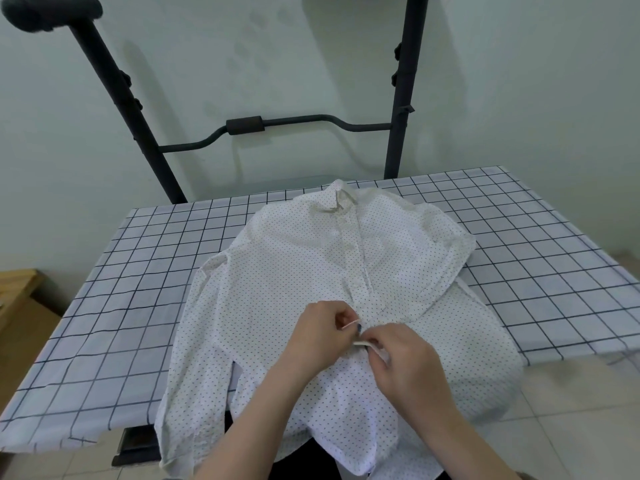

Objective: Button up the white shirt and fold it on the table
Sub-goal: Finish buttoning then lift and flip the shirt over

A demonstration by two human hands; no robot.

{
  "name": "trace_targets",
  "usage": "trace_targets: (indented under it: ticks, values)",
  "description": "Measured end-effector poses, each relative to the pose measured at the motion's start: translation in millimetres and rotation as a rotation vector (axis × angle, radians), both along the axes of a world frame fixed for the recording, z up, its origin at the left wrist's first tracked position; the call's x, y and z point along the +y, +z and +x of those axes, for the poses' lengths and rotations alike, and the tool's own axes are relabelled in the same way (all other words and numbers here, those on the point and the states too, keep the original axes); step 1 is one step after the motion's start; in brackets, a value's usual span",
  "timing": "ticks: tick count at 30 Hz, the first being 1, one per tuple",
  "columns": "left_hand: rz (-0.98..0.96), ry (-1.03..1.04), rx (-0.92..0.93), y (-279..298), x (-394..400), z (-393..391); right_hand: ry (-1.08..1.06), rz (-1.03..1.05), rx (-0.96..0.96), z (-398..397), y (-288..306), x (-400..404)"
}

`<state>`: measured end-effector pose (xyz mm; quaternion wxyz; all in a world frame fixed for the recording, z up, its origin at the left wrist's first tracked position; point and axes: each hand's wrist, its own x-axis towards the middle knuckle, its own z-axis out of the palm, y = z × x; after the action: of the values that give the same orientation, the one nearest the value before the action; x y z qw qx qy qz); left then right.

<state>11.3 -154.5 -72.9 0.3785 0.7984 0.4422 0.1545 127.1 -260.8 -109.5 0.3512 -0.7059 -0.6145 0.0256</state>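
So the left hand [320, 336] and right hand [401, 355] each pinch the shirt [277, 271] front near the table's [540, 244] front edge, lining up a lower button.

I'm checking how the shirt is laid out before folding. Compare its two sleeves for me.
The left sleeve runs straight down the shirt's side and hangs over the near table edge. The right sleeve is folded in across the chest, bunched near the shoulder. The left sleeve shows its whole length; the right sleeve is doubled on itself. Both are white with small dark dots.
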Motion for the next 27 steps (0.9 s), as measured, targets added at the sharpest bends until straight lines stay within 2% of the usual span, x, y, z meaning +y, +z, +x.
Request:
trace_targets:
  ticks: [6,10,16,23,27]
  values:
    - [-0.239,0.064,-0.166,9,2,-3,0.124,0.107,-0.012,10,6,4]
    - [-0.291,0.039,-0.183,13,3,-8,0.175,0.167,-0.051,15,6,4]
    - [-0.265,-0.004,-0.157,15,1,-13,0.198,0.200,-0.050,17,7,1]
    - [-0.245,-0.074,-0.146,15,0,-16,0.253,0.166,0.082,19,6,1]
    - [-0.251,-0.114,-0.169,15,1,-18,0.189,0.145,0.300,15,5,2]
